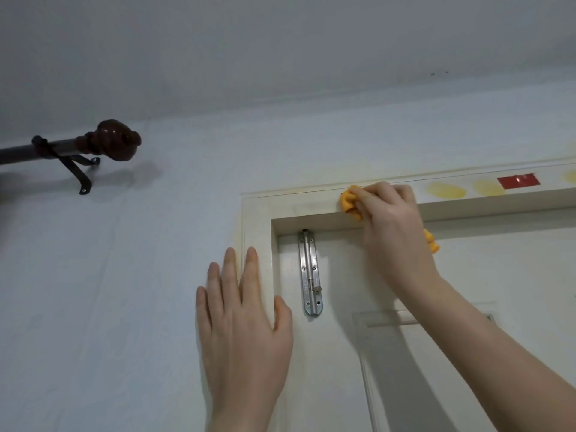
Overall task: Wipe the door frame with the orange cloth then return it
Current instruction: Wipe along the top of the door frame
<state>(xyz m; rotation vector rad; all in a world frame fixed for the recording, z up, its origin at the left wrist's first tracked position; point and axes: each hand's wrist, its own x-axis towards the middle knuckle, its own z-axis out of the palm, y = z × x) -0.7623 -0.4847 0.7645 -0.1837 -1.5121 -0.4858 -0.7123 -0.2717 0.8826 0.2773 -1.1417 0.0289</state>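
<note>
The cream door frame (pixel 296 204) runs across the upper right and down the middle of the head view. My right hand (pixel 392 226) presses a bunched orange cloth (pixel 349 202) against the frame's top bar, near its left corner. A bit of the cloth also shows behind my wrist. My left hand (pixel 243 319) lies flat with fingers spread on the wall and the frame's left upright, holding nothing.
A metal slide bolt (pixel 310 275) is fixed at the door's top left. Yellow stains (pixel 445 190) and a red sticker (pixel 518 180) mark the top bar to the right. A curtain rod with a brown finial (pixel 117 140) juts from the wall at left.
</note>
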